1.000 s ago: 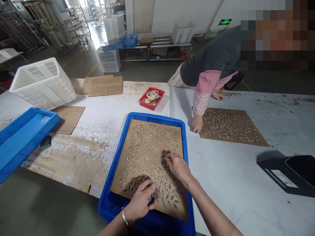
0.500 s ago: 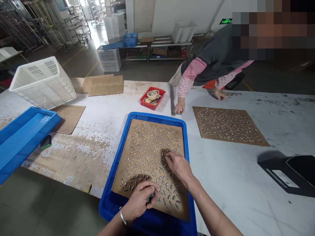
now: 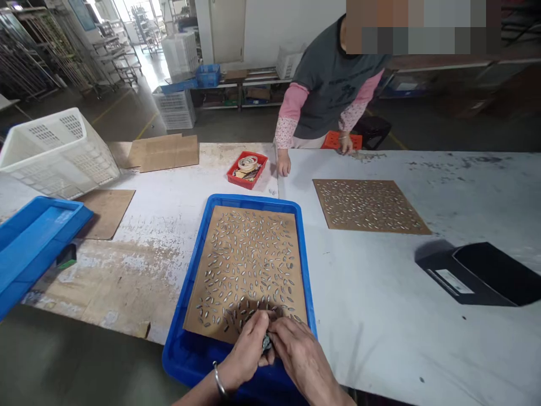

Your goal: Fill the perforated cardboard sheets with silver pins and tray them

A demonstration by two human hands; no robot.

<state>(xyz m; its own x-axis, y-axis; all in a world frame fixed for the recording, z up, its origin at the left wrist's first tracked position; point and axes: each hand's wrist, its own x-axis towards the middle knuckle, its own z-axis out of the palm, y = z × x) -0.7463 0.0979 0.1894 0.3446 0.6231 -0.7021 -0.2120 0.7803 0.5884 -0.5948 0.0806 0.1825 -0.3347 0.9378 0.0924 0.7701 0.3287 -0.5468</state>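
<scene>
A brown cardboard sheet (image 3: 249, 254) covered with small silvery leaf-shaped pieces lies in a blue tray (image 3: 305, 270). Over its near edge, my left hand (image 3: 250, 345) is curled around a small bunch of the pieces (image 3: 266, 343); a metal bracelet (image 3: 218, 380) circles that wrist. My right hand (image 3: 298, 352) meets it from the right, fingertips pressed together at the bunch. Whatever those fingertips pinch is too small to make out.
A person (image 3: 325, 90) leans over the far side of the table, near a red box (image 3: 247, 170) and another covered sheet (image 3: 369, 206). A black box (image 3: 477, 276) stands right; a white crate (image 3: 63, 149) and a blue tray (image 3: 40, 237) are left.
My right hand has moved from the middle right of the sheet down to my left hand. The view has shifted, and the person across the table has straightened somewhat.
</scene>
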